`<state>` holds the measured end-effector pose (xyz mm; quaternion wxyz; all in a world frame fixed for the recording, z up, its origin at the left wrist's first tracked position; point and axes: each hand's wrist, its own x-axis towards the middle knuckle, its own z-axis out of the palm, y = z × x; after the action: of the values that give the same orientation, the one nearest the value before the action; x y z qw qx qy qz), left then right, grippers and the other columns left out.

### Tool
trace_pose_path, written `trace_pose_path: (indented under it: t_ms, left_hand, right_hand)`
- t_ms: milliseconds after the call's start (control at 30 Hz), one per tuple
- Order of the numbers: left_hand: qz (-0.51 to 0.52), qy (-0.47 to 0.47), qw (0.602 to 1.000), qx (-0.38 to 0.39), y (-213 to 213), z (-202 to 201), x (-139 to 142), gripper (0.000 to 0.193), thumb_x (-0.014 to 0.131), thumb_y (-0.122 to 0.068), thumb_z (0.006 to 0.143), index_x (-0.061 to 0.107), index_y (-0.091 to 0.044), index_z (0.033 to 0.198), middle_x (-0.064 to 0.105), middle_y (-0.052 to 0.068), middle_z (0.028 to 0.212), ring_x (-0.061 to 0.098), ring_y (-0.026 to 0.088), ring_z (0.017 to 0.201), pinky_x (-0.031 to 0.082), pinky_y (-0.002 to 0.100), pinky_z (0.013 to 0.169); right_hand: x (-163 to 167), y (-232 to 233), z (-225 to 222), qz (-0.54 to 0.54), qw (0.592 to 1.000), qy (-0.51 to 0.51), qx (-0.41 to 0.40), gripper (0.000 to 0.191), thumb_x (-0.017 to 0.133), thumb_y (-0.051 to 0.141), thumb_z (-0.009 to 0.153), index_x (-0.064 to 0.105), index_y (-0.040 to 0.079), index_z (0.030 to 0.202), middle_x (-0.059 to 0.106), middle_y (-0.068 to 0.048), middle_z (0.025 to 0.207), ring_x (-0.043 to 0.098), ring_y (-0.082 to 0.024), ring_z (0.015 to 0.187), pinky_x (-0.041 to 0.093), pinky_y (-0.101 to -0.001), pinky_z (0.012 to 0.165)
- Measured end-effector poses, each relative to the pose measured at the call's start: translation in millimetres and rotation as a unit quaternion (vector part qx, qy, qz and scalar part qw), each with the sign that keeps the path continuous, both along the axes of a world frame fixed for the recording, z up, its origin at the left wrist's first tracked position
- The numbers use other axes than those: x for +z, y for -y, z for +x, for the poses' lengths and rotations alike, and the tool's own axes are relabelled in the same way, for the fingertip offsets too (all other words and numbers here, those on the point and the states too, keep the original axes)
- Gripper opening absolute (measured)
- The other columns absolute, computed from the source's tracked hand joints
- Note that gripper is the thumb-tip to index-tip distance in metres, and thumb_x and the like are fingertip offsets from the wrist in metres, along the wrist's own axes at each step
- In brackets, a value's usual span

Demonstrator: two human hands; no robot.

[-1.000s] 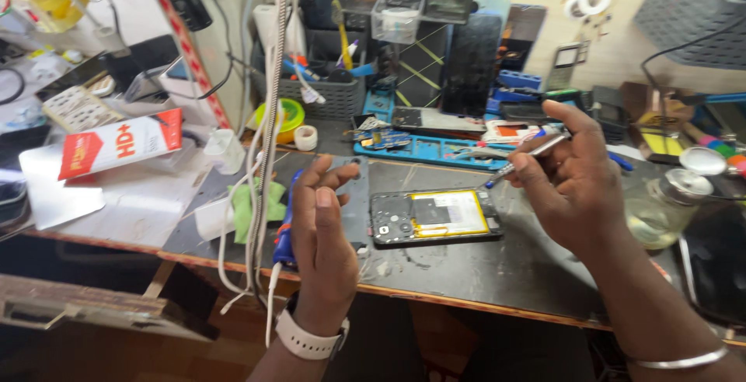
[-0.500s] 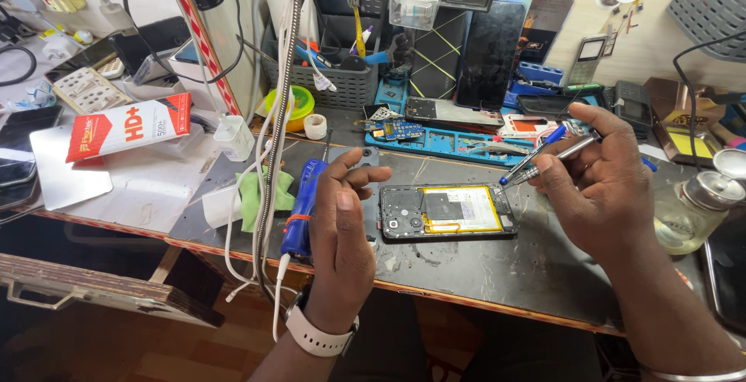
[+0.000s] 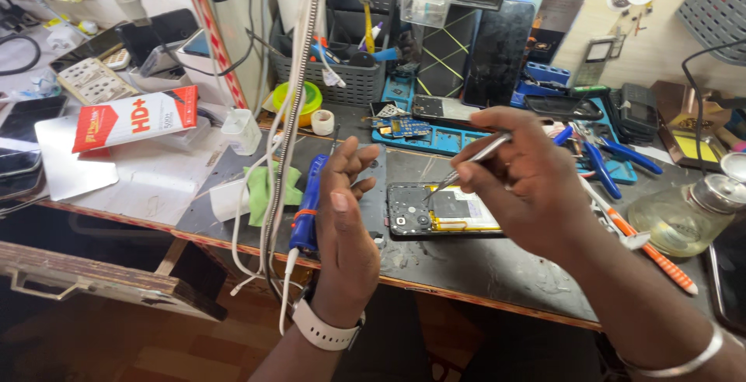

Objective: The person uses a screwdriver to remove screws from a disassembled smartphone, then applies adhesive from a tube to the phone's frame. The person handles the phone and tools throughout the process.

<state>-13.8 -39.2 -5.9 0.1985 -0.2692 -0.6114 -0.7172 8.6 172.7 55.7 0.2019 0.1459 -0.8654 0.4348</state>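
Note:
An opened phone [image 3: 439, 212] with its back cover off lies flat on the dark work mat [image 3: 466, 261], showing a yellow battery area and dark boards. My right hand [image 3: 528, 188] pinches metal tweezers [image 3: 466, 163], whose tip touches the phone's upper left part. My left hand [image 3: 346, 226] hovers edge-up just left of the phone, fingers apart, holding nothing. A white watch sits on that wrist.
A blue-handled tool [image 3: 307, 207] and green cloth [image 3: 268, 188] lie left of my left hand. Hanging white cables [image 3: 291, 102] cross the front. Blue pliers [image 3: 602, 160], an orange-striped tool [image 3: 645, 246], a glass bottle [image 3: 684, 215] and a blue parts tray [image 3: 435, 137] crowd the right and back.
My right hand has come down and left, bringing the tweezers' tip onto the phone. My left hand has stayed beside the phone's left end.

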Motion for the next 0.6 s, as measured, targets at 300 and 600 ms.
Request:
trace_pose_path:
  t_ms: [300,600]
  left_hand:
    - [0.002,0.007,1.000,-0.014,3,1,1,0.076,0.024,-0.056,0.112,0.037,0.006,0.154,0.055,0.021,0.143,0.051,0.028,0.134,0.040,0.043,0.116]
    - [-0.005,0.016,1.000,-0.018,2,0,1,0.076,0.025,-0.056,0.111,0.039,0.005,0.152,0.059,0.020,0.141,0.054,0.027,0.132,0.042,0.043,0.114]
  right_hand:
    - [6,27,-12,0.012,1.000,0.004,0.023,0.046,0.069,0.007,0.095,0.045,0.002,0.134,0.073,-0.008,0.088,0.072,-0.010,0.079,0.057,-0.0253,0.064]
    - [0,-28,6,-0.028,0.998,-0.025,-0.056,0.049,0.067,0.002,0.096,0.044,0.000,0.139,0.070,-0.009,0.094,0.071,-0.011,0.083,0.058,-0.0238,0.067]
